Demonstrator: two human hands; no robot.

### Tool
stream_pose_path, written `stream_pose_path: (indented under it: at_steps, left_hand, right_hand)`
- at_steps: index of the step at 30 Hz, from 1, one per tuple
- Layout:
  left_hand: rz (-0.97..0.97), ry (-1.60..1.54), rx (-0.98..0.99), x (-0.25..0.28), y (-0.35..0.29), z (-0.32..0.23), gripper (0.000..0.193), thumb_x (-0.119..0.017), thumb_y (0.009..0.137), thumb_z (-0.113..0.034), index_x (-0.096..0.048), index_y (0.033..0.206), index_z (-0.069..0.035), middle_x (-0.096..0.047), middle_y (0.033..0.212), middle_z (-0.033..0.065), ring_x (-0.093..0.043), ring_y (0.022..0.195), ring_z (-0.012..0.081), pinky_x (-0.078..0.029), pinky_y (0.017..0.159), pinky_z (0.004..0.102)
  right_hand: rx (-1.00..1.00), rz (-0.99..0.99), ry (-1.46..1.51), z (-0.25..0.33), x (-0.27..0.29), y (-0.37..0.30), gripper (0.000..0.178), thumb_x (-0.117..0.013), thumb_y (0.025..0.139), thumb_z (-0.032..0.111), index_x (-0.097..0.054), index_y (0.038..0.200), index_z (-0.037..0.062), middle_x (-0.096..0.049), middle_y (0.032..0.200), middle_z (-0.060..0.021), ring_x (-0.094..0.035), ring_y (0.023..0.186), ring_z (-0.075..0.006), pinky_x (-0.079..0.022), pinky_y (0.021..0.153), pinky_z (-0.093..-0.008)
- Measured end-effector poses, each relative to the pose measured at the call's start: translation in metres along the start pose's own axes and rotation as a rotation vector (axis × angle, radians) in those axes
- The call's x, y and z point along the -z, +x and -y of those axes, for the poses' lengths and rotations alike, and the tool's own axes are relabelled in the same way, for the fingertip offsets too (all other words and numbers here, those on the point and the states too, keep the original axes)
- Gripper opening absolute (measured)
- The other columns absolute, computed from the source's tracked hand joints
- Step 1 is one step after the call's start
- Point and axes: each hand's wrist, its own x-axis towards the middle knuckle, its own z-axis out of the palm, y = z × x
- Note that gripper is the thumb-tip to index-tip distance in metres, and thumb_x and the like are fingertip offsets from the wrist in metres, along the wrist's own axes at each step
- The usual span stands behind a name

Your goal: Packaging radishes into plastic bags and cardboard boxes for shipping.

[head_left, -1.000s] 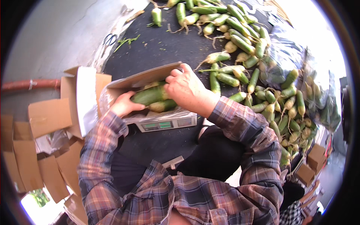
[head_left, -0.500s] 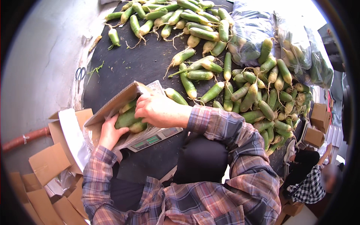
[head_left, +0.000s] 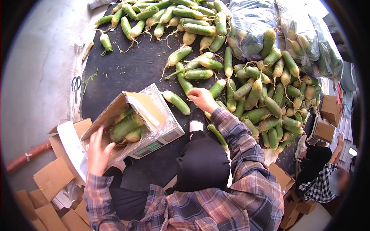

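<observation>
An open cardboard box (head_left: 110, 111) stands tilted on a scale (head_left: 175, 129), with several green radishes (head_left: 125, 128) inside. My left hand (head_left: 99, 150) is beside the box's near left side, empty, its fingers spread and slightly blurred. Off to the right of the box, my right hand (head_left: 204, 100) is over the loose radishes, at the lower end of a long green radish (head_left: 183, 78). Its fingertips are partly hidden, so whether they grip that radish does not show. A single radish (head_left: 176, 102) lies between the scale and my right hand.
A large heap of radishes (head_left: 256, 94) lies to the right, and more radishes (head_left: 165, 15) at the back. Filled clear plastic bags (head_left: 252, 25) stand behind. Scissors (head_left: 76, 83) lie at the left edge. Cut cardboard (head_left: 54, 177) is at lower left. A person (head_left: 320, 181) sits at right.
Both hands have let go of the radishes in the box. My right hand has moved right to the loose radishes; my left has drawn back toward me. The box flap now stands uncovered.
</observation>
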Motion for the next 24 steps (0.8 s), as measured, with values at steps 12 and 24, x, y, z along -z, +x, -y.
stream_pose_path:
  at_steps: [12,24]
  left_hand:
    - [-0.556,-0.480,0.263,0.030,-0.040,0.071,0.044,-0.055,0.089,-0.006,-0.045,0.132,0.000,-0.047,0.132,0.0117,-0.044,0.123,0.0210,-0.036,0.100,0.0335]
    - [-0.466,-0.410,0.382,0.025,-0.032,0.069,0.054,-0.059,0.087,-0.007,-0.039,0.137,-0.003,-0.041,0.137,0.0124,-0.038,0.128,0.0226,-0.036,0.103,0.0361]
  right_hand:
    - [-0.732,-0.383,0.031,-0.151,0.044,-0.012,0.019,-0.065,0.077,0.022,-0.070,0.089,0.0081,-0.069,0.080,-0.0121,-0.067,0.076,-0.0234,-0.051,0.072,-0.0336]
    - [-0.387,-0.613,-0.028,-0.158,0.000,0.103,0.042,-0.044,0.077,-0.002,-0.056,0.117,0.0017,-0.064,0.100,-0.0195,-0.061,0.092,-0.0298,-0.046,0.085,-0.0360]
